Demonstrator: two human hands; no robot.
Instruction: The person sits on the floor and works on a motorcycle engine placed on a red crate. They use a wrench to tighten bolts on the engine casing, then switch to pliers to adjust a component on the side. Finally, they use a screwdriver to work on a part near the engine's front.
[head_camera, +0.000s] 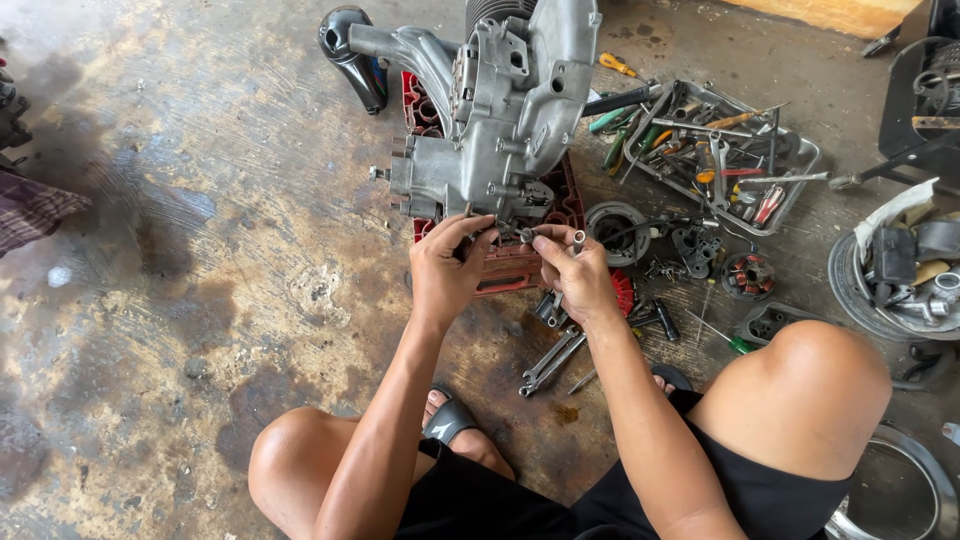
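Engine casing (500, 110) propped on red crate (520, 265), centre frame; left hand (447, 270) and right hand (575, 275) fingers pinching a small fitting (526, 235) at its lower edge, wrenches (550, 360) within reach.

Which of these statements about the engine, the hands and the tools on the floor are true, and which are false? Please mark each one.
1. Both hands work at the lower edge of the grey engine casing. True: left hand, right hand.
2. The engine rests on a blue crate. False: the crate is red.
3. A metal tray of tools lies right of the engine. True.
4. The wrenches lie inside the tray. False: they lie on the concrete floor, under the right forearm.
5. The right hand holds a small metal part. True.
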